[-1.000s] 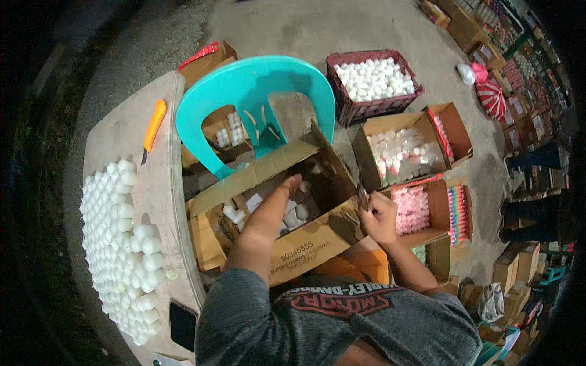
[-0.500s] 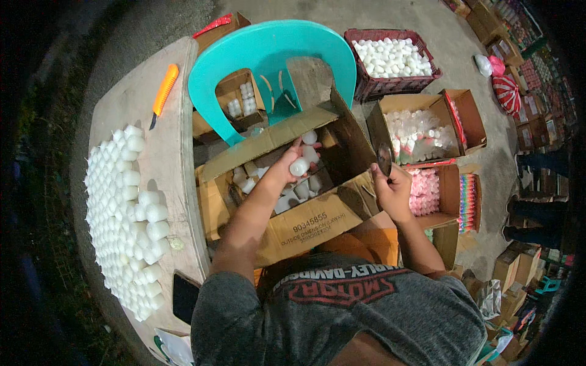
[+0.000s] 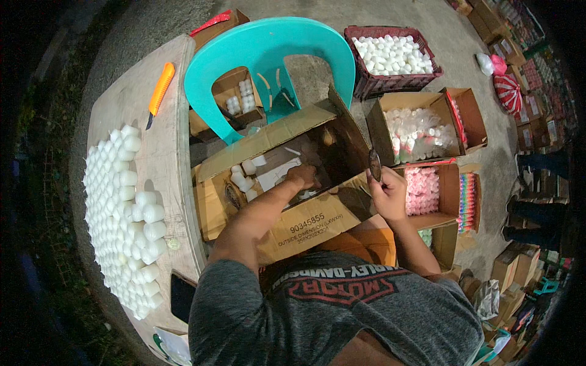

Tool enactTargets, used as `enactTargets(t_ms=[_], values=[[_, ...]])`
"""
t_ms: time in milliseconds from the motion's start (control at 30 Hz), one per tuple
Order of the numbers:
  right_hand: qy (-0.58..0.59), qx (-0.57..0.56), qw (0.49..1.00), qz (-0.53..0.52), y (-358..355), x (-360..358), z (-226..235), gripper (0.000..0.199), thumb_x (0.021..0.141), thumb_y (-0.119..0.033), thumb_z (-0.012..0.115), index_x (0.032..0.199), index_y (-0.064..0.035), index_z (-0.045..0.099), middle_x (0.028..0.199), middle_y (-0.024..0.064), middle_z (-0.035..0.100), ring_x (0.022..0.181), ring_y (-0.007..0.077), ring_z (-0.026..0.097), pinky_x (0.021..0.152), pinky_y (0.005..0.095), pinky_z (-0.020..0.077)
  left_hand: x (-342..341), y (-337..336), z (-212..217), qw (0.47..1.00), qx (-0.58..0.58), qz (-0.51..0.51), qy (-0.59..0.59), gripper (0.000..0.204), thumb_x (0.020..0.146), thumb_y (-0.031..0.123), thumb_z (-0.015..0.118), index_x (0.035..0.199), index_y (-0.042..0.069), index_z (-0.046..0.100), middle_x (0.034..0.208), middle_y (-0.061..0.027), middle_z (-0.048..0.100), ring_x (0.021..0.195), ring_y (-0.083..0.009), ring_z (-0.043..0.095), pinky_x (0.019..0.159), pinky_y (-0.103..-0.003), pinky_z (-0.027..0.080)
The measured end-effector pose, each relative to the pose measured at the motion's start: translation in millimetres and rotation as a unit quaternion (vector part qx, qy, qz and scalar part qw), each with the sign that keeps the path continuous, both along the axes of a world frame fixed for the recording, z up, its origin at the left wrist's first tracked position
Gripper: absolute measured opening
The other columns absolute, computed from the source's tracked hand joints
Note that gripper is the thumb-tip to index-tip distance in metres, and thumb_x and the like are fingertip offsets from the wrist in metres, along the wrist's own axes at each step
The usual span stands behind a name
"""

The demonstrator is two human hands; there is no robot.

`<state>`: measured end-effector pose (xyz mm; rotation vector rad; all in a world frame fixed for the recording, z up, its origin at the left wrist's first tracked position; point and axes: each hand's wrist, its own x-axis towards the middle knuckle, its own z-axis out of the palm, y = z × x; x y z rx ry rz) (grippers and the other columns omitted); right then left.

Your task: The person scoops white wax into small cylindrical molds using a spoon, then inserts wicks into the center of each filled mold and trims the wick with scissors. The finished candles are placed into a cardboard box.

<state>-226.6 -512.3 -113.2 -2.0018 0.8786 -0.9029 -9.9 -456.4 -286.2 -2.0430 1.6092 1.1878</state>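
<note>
Head camera: sat on the person's head, left of a side-by-side pair, and faced down.
Left hand [image 3: 303, 177]: was seen from above, at close range, near mid-view.
Right hand [image 3: 389, 194]: showed right of the left hand, also close.
Shirt [image 3: 342, 305]: ran below both hands into the lower edge.
Table [image 3: 162, 177]: curved left of the left hand, bent by the fisheye lens.
Floor [image 3: 390, 12]: lay beyond both hands, farther from the lens.

Left hand [image 3: 303, 177] low, perhaps curled — right hand [image 3: 389, 194] clenched, thumb upward.
</note>
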Motion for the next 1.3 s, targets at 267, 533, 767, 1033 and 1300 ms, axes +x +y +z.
enactTargets(t_ms=[267,533,767,1033,1300], values=[[0.010,0.016,1.000,-0.018,-5.5,-3.9,-6.3,0.019,0.071,0.003,0.056,0.061,0.0025,0.040,0.057,0.0124,0.041,0.049,0.0232,0.041,0.047,0.0313,0.0346,1.0,5.2,50.5,0.832,-0.431,0.183,0.298,0.045,0.068,0.019,0.079,0.107,0.008,0.060,0.104,-0.0089,0.058,0.097,-0.0242,0.056,0.084,-0.033,0.044],[-0.008,0.003,1.000,-0.019,-6.0,-6.5,-8.4,0.017,0.071,0.002,0.057,0.061,0.0028,0.042,0.057,0.0126,0.042,0.049,0.0237,0.044,0.048,0.0303,0.0361,23.6,5.0,49.3,0.761,-0.387,0.444,0.273,0.049,0.072,0.026,0.077,0.110,0.004,0.056,0.092,-0.0064,0.064,0.083,-0.0173,0.060,0.075,-0.030,0.047],[0.153,-0.164,0.973,0.055,-14.6,-0.4,23.4,0.024,0.075,-0.005,0.065,0.063,0.0002,0.045,0.058,0.0136,0.041,0.047,0.0259,0.038,0.044,0.0321,0.0328,-3.9,40.4,147.8,0.841,-0.451,0.280,0.103,0.041,0.067,0.025,0.077,0.101,0.010,0.059,0.092,-0.0108,0.065,0.085,-0.0259,0.062,0.073,-0.035,0.049],[-0.005,-0.274,0.960,0.047,-3.1,26.2,48.2,0.009,0.077,-0.001,0.061,0.080,-0.0034,0.052,0.067,0.0046,0.046,0.053,0.0220,0.045,0.057,0.0317,0.0404,-30.5,103.5,193.3,0.778,-0.509,0.358,0.084,0.039,0.064,0.022,0.078,0.097,0.009,0.061,0.096,-0.0100,0.064,0.087,-0.0274,0.063,0.074,-0.035,0.050],[0.207,-0.381,0.879,0.198,6.8,37.8,41.0,0.011,0.076,-0.014,0.057,0.083,-0.0055,0.057,0.074,0.0083,0.056,0.057,0.0261,0.058,0.051,0.0348,0.0467,-38.7,135.0,233.7,0.787,-0.530,0.315,0.026,0.039,0.062,0.020,0.080,0.095,0.007,0.063,0.091,-0.0118,0.065,0.084,-0.0265,0.064,0.073,-0.035,0.050]])
